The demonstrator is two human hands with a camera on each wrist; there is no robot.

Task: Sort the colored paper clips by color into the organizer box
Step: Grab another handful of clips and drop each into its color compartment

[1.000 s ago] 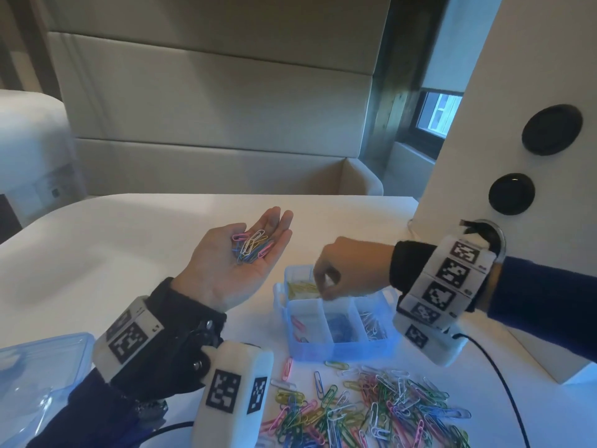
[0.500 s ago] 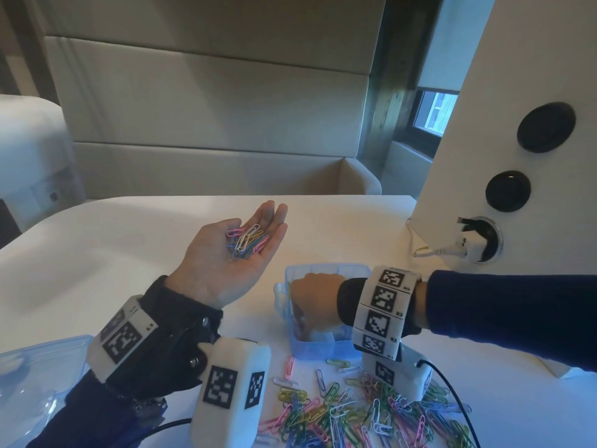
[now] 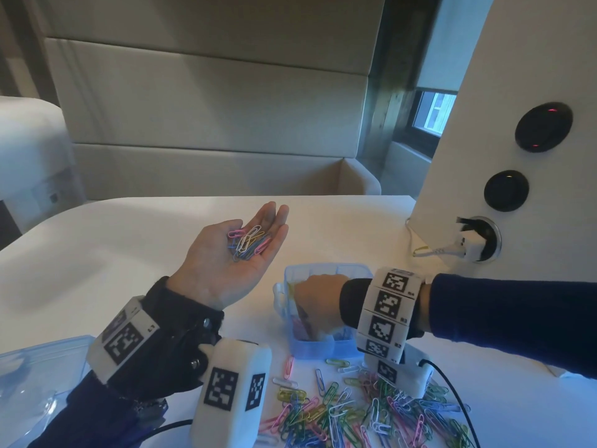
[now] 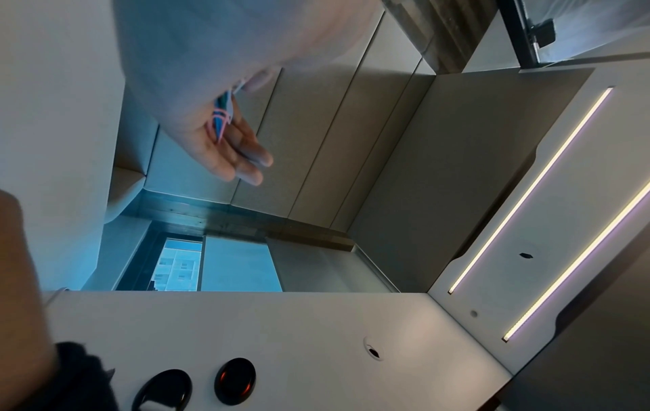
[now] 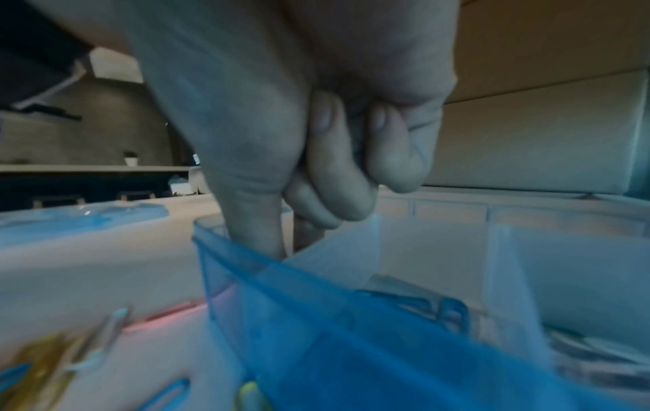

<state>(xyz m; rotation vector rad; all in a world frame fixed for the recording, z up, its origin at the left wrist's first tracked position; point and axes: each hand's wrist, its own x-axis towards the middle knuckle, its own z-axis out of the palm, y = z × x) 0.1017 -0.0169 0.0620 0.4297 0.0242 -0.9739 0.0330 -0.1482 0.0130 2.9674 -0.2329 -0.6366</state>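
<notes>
Pink, white, blue and yellow paper clips (image 3: 247, 242) lie in a small heap on my left hand (image 3: 231, 257), which I hold palm up and flat above the white surface (image 3: 97, 253), fingers straight. My right hand (image 3: 318, 305) is down in the blue see-through organizer box (image 3: 323, 347), at its left side. In the right wrist view, the thumb and one finger reach below the rim into the near-left compartment, while the other fingers (image 5: 334, 166) are curled up against the palm (whether the tips pinch a clip I cannot tell, since the box wall hides them). Blue clips (image 5: 432, 308) sit in the middle compartment, and pale ones lie in the one to its right. Nearer to me than the box, a loose pile of mixed clips (image 3: 361, 412) is spread over the surface. A clear lid (image 3: 35, 379) lies at the far left.
</notes>
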